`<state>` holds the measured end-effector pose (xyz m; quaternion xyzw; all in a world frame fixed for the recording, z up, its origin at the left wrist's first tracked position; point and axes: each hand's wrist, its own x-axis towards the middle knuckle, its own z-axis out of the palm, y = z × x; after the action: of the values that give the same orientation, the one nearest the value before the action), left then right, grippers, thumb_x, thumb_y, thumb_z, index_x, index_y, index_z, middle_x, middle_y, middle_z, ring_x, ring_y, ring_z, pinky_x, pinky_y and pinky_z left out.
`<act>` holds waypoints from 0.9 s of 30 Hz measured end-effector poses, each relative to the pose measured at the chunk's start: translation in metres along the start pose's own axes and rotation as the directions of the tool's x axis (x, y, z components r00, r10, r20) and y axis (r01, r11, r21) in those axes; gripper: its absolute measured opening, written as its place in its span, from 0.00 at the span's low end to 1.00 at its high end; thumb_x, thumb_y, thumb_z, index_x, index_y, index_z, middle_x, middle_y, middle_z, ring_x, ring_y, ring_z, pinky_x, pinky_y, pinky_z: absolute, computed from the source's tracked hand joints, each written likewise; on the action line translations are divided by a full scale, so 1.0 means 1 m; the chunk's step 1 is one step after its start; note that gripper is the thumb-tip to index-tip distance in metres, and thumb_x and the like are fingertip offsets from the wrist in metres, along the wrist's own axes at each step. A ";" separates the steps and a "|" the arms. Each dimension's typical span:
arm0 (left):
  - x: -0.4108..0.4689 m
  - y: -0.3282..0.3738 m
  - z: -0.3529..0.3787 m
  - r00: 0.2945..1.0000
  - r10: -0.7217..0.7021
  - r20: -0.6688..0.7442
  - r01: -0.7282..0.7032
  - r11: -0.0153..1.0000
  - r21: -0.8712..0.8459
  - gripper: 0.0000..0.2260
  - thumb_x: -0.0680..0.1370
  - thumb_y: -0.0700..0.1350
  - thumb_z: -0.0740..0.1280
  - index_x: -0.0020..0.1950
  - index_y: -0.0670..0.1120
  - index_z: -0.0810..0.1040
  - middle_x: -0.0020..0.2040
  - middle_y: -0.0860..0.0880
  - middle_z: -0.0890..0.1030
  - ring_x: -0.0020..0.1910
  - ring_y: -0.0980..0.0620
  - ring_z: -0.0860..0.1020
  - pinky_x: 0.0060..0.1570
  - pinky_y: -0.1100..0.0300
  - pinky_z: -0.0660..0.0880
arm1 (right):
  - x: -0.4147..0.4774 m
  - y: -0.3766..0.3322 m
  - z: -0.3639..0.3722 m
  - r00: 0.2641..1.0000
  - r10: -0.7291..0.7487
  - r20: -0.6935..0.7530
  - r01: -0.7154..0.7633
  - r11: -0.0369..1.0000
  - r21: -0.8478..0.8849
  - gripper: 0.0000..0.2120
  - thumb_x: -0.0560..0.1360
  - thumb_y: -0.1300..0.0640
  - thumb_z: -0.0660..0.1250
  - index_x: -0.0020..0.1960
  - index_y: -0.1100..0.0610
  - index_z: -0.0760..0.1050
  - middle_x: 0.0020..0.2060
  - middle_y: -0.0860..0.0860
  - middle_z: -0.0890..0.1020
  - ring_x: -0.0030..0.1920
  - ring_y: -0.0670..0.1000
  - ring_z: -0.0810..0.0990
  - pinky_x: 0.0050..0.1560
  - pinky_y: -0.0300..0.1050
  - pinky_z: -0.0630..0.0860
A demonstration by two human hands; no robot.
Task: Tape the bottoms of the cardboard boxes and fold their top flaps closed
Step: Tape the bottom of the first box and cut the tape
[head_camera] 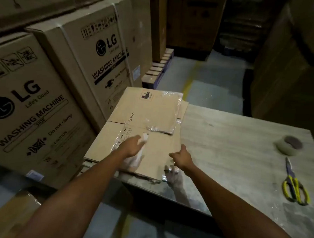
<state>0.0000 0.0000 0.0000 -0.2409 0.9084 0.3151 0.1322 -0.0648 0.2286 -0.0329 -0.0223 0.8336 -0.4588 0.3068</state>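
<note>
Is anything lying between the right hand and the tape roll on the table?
Nothing visible does. The right hand is at the right edge of the flattened boxes, and only table top shows from there to the tape roll. The scissors lie nearer the camera, off that line.

One head-worn view looks forward and down, close above the table (233,141).

A warehouse worker's arms in dim light, left forearm (87,184) and right forearm (221,195) bare and lean along their whole visible length, left hand (132,147) and right hand (182,156) bare too, wrists narrow, forearms broadening toward the elbows
</note>
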 end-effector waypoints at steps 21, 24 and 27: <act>0.032 -0.044 -0.025 0.979 0.016 0.205 -0.045 0.989 0.138 0.25 0.80 0.53 0.66 0.73 0.43 0.69 0.73 0.43 0.71 0.70 0.44 0.71 0.66 0.54 0.68 | 0.011 -0.028 0.088 0.979 0.177 -0.098 -0.139 0.941 0.307 0.07 0.74 0.60 0.64 0.50 0.61 0.73 0.50 0.60 0.80 0.50 0.60 0.80 0.45 0.54 0.80; 0.031 -0.015 -0.038 0.989 0.096 0.112 -0.103 0.993 0.059 0.24 0.81 0.51 0.65 0.74 0.42 0.69 0.74 0.43 0.70 0.71 0.44 0.70 0.67 0.55 0.66 | 0.002 -0.057 0.068 0.981 0.108 -0.162 -0.042 0.930 0.365 0.05 0.75 0.60 0.66 0.48 0.60 0.73 0.48 0.59 0.81 0.49 0.59 0.81 0.38 0.48 0.77; 0.026 0.024 -0.048 0.980 0.199 -0.006 -0.199 0.978 -0.066 0.21 0.81 0.49 0.65 0.72 0.41 0.71 0.71 0.42 0.73 0.68 0.44 0.72 0.61 0.58 0.67 | -0.010 -0.087 0.040 0.968 0.037 -0.250 0.055 0.935 0.352 0.06 0.76 0.59 0.68 0.43 0.57 0.71 0.43 0.57 0.81 0.47 0.58 0.81 0.38 0.47 0.75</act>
<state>-0.0382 -0.0236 0.0389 -0.1532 0.9170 0.3565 0.0923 -0.0566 0.1519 0.0239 0.0882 0.7688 -0.6025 0.1952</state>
